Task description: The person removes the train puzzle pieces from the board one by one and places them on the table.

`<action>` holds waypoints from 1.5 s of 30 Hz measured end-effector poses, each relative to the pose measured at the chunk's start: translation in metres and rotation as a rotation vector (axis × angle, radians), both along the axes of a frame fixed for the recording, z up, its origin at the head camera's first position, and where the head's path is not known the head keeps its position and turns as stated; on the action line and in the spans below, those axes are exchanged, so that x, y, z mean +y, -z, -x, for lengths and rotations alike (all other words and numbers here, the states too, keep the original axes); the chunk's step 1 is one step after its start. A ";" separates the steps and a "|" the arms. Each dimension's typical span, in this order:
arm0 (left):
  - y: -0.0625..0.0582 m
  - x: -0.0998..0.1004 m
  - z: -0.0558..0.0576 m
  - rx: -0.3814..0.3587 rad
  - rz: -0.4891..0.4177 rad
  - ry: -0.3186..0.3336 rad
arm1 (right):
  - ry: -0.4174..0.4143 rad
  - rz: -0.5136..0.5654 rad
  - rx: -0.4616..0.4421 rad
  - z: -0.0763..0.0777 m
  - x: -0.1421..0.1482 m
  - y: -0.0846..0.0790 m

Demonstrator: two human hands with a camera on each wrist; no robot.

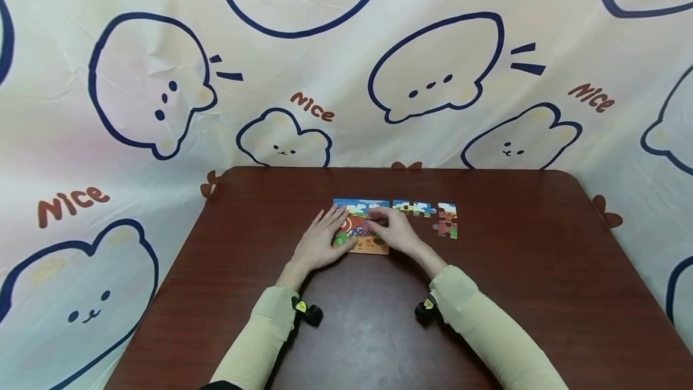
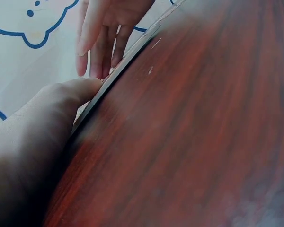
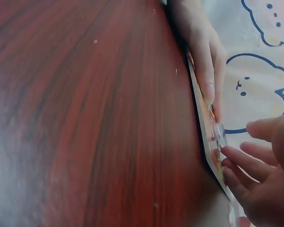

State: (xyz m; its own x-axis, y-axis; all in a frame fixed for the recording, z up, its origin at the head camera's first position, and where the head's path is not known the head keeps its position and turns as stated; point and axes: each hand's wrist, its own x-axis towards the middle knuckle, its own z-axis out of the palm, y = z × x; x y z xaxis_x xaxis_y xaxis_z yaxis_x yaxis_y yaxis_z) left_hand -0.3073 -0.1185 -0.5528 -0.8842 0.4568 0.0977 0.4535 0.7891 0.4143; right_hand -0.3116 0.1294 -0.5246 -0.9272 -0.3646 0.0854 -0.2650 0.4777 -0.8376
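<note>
A small picture puzzle in a flat board (image 1: 371,248) lies on the table, showing blue sky, a red middle and a sandy lower edge. My left hand (image 1: 318,244) rests on its left part with fingers spread, the thumb reaching over the lower edge. At the board's right side is my right hand (image 1: 400,235). In the right wrist view, its fingertips (image 3: 228,177) touch the board while the thumb stands apart from them, with nothing showing between. Part of the picture is hidden beneath both hands.
Right of the board, two sky-coloured puzzle pieces (image 1: 423,209) lie side by side. Further right is a short column of joined pieces (image 1: 448,229), blue above and red and green below. A cloth (image 1: 346,77) with cartoon drawings hangs behind the brown table (image 1: 260,197).
</note>
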 end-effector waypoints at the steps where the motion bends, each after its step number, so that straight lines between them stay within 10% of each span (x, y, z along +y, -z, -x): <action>1: 0.000 0.000 0.000 0.000 -0.001 -0.001 | 0.011 0.024 -0.005 0.000 0.000 0.001; 21: -0.004 -0.001 0.001 0.000 0.006 0.004 | 0.131 0.214 0.007 -0.001 -0.009 0.025; 31: -0.002 0.001 -0.001 -0.002 0.011 0.002 | 0.238 0.011 0.199 -0.008 -0.019 0.033; 45: 0.000 0.001 -0.001 0.001 0.002 0.004 | 0.224 0.048 0.143 -0.009 -0.016 0.032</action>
